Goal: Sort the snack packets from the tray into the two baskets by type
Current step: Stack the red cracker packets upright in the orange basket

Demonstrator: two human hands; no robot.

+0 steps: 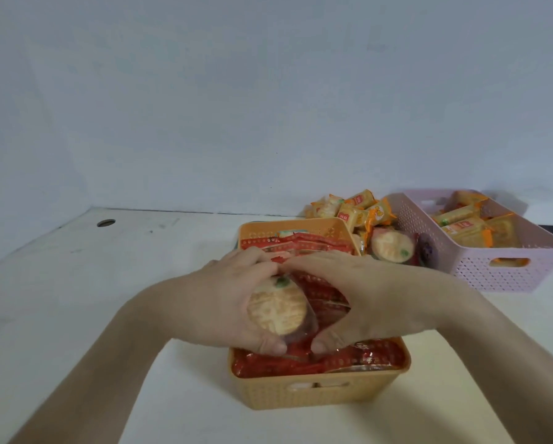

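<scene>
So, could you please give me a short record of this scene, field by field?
left hand: grips a round cracker packet over the orange basket
right hand: pinches the same packet's wrapper
orange basket: nearest, holds red packets
pink basket: right rear, holds yellow packets
unsorted pile: behind the orange basket, left of the pink basket
table: white

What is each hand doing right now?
Left hand: holds the round cracker packet.
Right hand: grips red packets beside it.
</scene>
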